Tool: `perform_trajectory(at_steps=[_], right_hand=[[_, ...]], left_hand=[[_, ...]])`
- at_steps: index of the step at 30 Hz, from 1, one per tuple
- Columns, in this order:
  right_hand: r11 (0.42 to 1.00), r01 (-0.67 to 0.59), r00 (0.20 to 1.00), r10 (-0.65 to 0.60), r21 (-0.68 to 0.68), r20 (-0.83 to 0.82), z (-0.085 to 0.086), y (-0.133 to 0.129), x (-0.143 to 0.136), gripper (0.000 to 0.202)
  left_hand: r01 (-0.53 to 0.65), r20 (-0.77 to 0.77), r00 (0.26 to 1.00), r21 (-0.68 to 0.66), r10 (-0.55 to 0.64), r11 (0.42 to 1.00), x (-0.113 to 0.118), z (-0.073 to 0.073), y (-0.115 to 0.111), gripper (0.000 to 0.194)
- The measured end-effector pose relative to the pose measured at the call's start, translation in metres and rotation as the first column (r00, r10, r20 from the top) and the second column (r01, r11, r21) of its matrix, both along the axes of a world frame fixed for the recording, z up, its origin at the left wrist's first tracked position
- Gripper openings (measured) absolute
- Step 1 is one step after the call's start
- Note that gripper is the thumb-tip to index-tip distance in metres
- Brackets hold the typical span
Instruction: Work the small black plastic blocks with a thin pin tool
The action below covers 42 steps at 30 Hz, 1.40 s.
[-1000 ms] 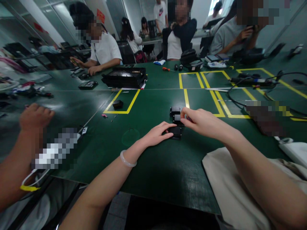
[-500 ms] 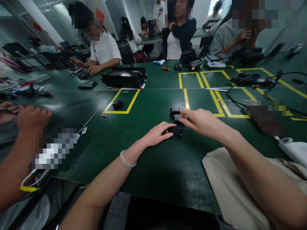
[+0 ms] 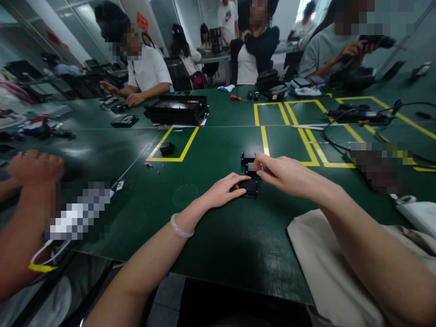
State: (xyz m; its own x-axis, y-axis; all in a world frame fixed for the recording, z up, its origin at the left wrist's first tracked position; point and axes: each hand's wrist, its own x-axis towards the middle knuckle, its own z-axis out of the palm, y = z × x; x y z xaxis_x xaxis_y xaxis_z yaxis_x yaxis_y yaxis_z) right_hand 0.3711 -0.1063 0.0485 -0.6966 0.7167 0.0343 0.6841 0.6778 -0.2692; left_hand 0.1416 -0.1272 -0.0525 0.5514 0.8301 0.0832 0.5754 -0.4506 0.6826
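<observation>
A smooth, rounded, milky-white bracelet (image 3: 182,233), seemingly a little see-through, sits around the left wrist (image 3: 186,220); the left hand (image 3: 223,190) and right hand (image 3: 281,171) are bare, as are the slender left forearm (image 3: 146,263) and right forearm (image 3: 361,236)

Table (image 3: 218,254) dark green, outlined with yellow tape (image 3: 166,159). Small parts (image 3: 251,187) black. Bracelet (image 3: 181,233) milky white. Cloth (image 3: 309,240) at right plain beige. Screwdriver handle (image 3: 235,97) orange-red. Large case (image 3: 177,109) black. Left co-worker's shirt (image 3: 151,70) white, right co-worker's shirt (image 3: 316,54) grey; standing person's shirt (image 3: 228,13) white, pinkish-red print.
</observation>
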Motion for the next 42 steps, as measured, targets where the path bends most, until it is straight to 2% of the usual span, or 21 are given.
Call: perform_trajectory(at_steps=[3, 8, 15, 21, 28, 33, 39, 42], right_hand=[[1.000, -0.015, 1.000, 0.015, -0.004, -0.021, 0.0006, -0.0009, 0.0006, 0.015], [0.995, 0.071, 0.997, -0.073, 0.065, 0.028, -0.0009, -0.0006, -0.0027, 0.021], [1.000, 0.021, 1.000, -0.021, 0.011, 0.001, 0.0011, -0.0005, 0.0006, 0.012], [0.995, 0.074, 0.997, -0.075, 0.060, 0.028, 0.0007, -0.0005, -0.0013, 0.021], [1.000, 0.028, 1.000, -0.028, 0.004, -0.002, 0.0009, -0.0010, 0.0004, 0.014], [0.994, 0.086, 0.996, -0.088, 0.062, 0.019, -0.0013, 0.0002, -0.0017, 0.019], [1.000, 0.024, 1.000, -0.024, 0.004, -0.014, -0.0015, 0.0009, 0.0007, 0.013], [0.999, 0.035, 0.999, -0.035, 0.005, -0.021, -0.0011, 0.0003, 0.0005, 0.015]], left_hand=[[0.000, 0.001, 1.000, -0.003, 0.000, 1.000, -0.0001, 0.0003, -0.0001, 0.044], [-0.002, 0.002, 1.000, 0.003, 0.002, 1.000, -0.0006, -0.0005, 0.0000, 0.044], [0.009, 0.000, 1.000, 0.008, -0.009, 1.000, -0.0007, 0.0007, -0.0002, 0.044], [0.011, -0.001, 1.000, 0.011, -0.011, 1.000, -0.0011, 0.0003, -0.0002, 0.044], [0.013, -0.011, 1.000, 0.014, -0.012, 1.000, -0.0006, 0.0007, 0.0001, 0.044], [0.008, -0.006, 1.000, 0.008, -0.008, 1.000, -0.0009, 0.0003, 0.0000, 0.044], [0.017, -0.014, 1.000, 0.018, -0.016, 1.000, -0.0017, 0.0000, 0.0006, 0.044], [0.018, -0.010, 1.000, 0.014, -0.018, 1.000, -0.0015, 0.0001, 0.0006, 0.044]])
